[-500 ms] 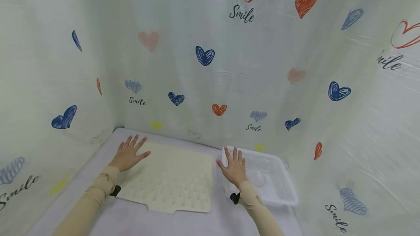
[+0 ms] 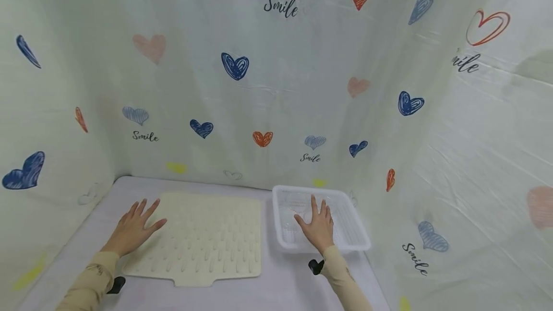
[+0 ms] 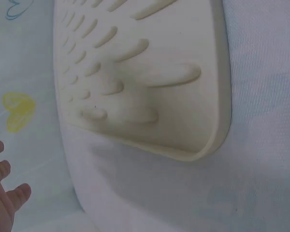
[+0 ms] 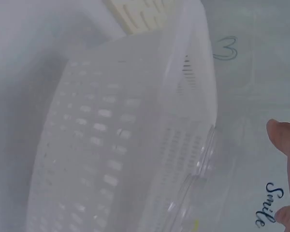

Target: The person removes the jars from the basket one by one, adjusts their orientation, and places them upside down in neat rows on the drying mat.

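Observation:
My left hand (image 2: 131,227), fingers spread, is by the left side of a cream draining board (image 2: 203,234) with rows of raised ridges. In the left wrist view the board's rimmed corner (image 3: 198,140) shows, and the fingertips (image 3: 19,193) are apart from it. Over a white perforated plastic basket (image 2: 281,239) is my right hand (image 2: 318,227), its fingers spread and holding nothing. Clear, see-through items (image 4: 203,154) lie inside the basket; their kind is hard to tell.
A pale cloth covers the table (image 2: 233,296) under the board and basket. A white curtain (image 2: 294,104) printed with hearts and "Smile" hangs behind and at both sides. Each wrist wears a small black device (image 2: 316,267).
The head view has turned right, so board and basket appear further left. Relative to them, my left hand has shifted left and nearer, and my right hand right, over the basket's middle.

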`<move>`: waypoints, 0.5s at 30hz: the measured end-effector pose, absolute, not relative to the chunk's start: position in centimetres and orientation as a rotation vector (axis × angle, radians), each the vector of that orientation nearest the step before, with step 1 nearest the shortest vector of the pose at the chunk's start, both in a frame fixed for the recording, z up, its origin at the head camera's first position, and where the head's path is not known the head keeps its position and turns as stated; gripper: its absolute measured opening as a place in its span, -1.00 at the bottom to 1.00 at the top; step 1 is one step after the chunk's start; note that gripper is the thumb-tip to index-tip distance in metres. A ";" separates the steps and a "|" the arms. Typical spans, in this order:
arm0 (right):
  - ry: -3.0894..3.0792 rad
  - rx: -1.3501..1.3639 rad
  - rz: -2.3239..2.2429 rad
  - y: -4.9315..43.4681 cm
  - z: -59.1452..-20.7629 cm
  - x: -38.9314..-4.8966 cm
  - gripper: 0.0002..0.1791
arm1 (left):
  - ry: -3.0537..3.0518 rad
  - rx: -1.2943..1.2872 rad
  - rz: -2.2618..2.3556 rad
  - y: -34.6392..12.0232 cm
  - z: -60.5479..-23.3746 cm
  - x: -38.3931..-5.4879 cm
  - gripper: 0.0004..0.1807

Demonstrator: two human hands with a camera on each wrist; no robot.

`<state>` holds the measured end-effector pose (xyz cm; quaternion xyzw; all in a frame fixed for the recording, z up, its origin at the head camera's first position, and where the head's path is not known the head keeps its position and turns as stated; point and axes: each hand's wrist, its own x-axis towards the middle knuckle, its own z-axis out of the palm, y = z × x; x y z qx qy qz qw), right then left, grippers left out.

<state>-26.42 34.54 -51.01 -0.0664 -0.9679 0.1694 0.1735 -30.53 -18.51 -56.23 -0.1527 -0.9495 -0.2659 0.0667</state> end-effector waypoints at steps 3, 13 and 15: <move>-2.723 -0.265 0.460 35.6 -51.8 -25.4 0.19 | -2.877 -0.469 -0.798 -18.1 -56.5 -30.6 -0.12; -2.722 -0.460 0.466 37.2 -53.9 -24.6 0.41 | -2.884 -0.505 -0.835 -17.1 -57.1 -30.9 -0.14; -2.722 -0.473 0.489 37.4 -54.4 -24.8 0.42 | -2.886 -0.499 -0.829 -17.1 -57.2 -31.0 -0.14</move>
